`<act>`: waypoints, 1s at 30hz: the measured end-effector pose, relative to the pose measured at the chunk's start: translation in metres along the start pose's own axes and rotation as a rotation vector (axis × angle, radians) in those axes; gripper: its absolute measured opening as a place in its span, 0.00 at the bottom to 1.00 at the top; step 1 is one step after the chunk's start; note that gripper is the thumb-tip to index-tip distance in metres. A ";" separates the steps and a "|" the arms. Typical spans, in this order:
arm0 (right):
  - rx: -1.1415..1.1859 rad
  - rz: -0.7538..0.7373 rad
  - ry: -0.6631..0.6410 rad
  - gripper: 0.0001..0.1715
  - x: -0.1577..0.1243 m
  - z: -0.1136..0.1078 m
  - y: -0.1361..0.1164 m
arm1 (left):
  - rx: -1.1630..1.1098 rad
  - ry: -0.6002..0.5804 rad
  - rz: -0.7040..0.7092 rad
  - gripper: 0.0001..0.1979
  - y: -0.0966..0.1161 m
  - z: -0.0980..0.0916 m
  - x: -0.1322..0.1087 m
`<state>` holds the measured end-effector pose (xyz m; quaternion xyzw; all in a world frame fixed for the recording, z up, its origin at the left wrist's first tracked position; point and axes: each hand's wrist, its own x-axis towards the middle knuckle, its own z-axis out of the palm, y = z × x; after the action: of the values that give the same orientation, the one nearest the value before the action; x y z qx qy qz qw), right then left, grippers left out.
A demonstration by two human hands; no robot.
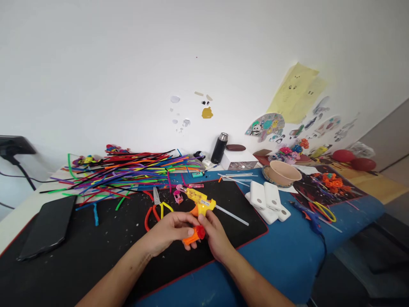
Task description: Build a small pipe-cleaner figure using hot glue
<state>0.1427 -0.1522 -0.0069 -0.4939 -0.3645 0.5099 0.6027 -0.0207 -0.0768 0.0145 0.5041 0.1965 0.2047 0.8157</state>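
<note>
At lower centre the left hand [168, 235] and right hand [216, 236] met, both pinched on a small orange-and-red piece [193, 235] just below the yellow glue gun [200, 201]. Right of centre sat a beige bowl [283, 172] — contents hidden — and a capped black flask [219, 148].

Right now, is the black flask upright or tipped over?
Upright. The flask stands on its base with its silver cap on top, beside a white box.

Bright, even light fell on my hands [171, 234]; soft shadows lay beneath them, and edges far from them bowed.
</note>
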 end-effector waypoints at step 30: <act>0.178 0.099 0.164 0.25 0.021 -0.011 0.002 | -0.069 0.207 -0.070 0.19 0.008 -0.005 0.003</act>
<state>0.1567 -0.1344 -0.0123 -0.4959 -0.2427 0.5273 0.6458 -0.0220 -0.0683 0.0194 0.4447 0.2900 0.2337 0.8146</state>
